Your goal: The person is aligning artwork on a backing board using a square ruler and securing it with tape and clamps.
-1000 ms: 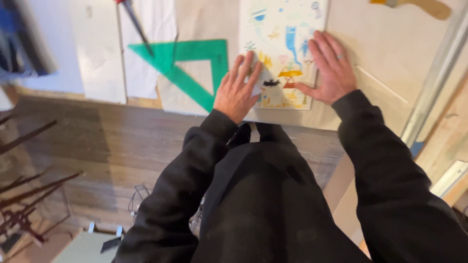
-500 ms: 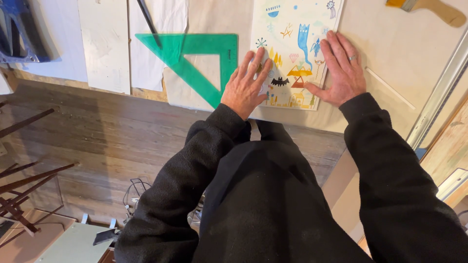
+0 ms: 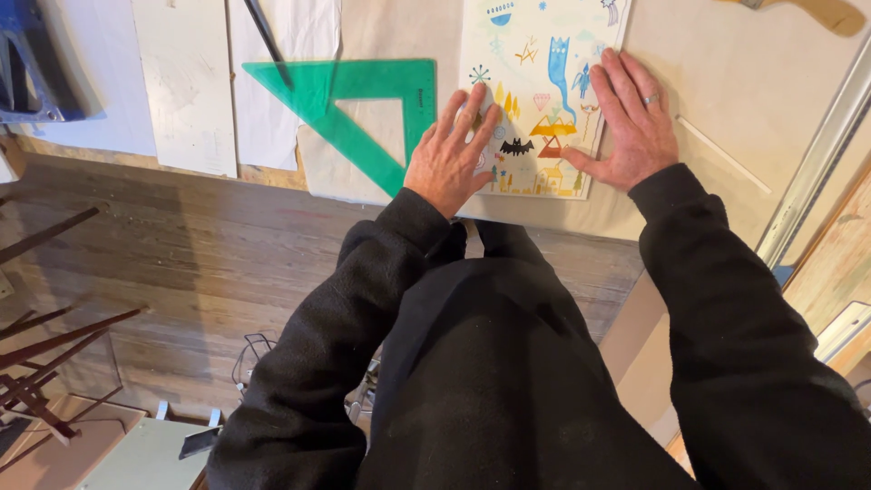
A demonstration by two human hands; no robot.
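Head view looks down on a pale table (image 3: 726,100) at twelve o'clock. On it lies a sheet with coloured drawings (image 3: 535,82), both hands flat on its lower part, each grip open with fingers spread: left hand (image 3: 451,156) at its eight o'clock corner, right hand (image 3: 635,127) at four o'clock. At nine o'clock of the sheet lies a green set square (image 3: 363,113).

Soft, even daylight, pale worktop (image 3: 780,100) bright, black sleeves swallow detail, mild wide-angle stretch at the edges.
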